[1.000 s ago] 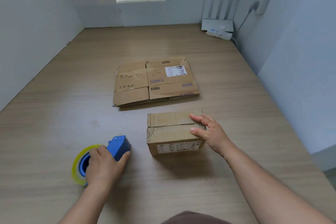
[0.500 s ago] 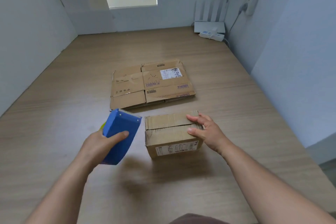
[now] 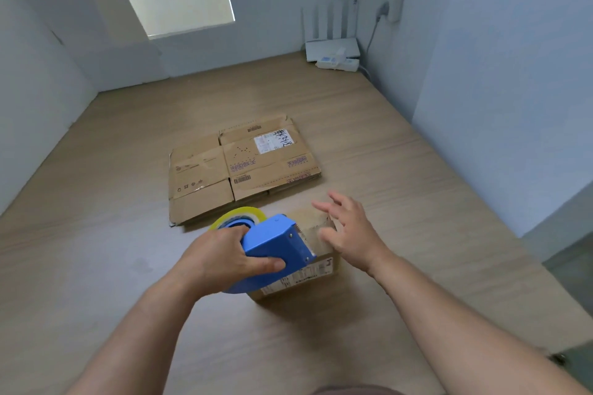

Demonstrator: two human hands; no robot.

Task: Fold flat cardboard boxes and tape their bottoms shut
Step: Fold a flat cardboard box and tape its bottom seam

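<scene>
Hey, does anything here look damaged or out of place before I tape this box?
Nothing is spilled. The flat cardboard stack looks well used: its far edge is ragged, its panels are creased, and a shipping label sits on it. It lies slightly askew to the small box beneath the tape dispenser.

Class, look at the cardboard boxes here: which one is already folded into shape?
The small box nearest the person, beneath the blue tape dispenser. It stands as a box; the flat boxes behind it lie collapsed.
</scene>
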